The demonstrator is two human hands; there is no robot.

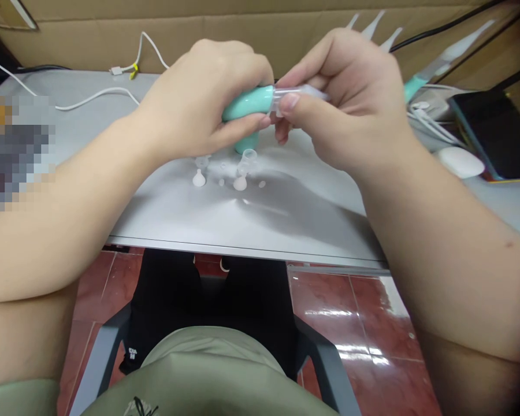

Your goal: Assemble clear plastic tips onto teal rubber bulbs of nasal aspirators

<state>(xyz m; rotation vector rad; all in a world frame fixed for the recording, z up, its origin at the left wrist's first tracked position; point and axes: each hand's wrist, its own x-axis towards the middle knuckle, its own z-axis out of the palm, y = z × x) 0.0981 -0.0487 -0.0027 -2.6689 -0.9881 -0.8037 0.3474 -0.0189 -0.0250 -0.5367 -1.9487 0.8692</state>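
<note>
My left hand [201,95] is wrapped around a teal rubber bulb [249,103], held above the grey table [286,225]. My right hand [344,92] pinches a clear plastic tube [297,92] that joins the bulb's end. Both hands meet at that joint. Below them on the table lie two small clear nozzle pieces [199,172] [245,170] and a few tiny white bits [262,184]. Part of a second teal piece [247,143] shows under my left hand.
A white cable [95,95] runs across the table's far left. At the far right lie several teal and white devices [433,66], tangled white wires [429,121], a white mouse [461,162] and a dark tablet [489,133]. Cardboard [242,29] backs the table.
</note>
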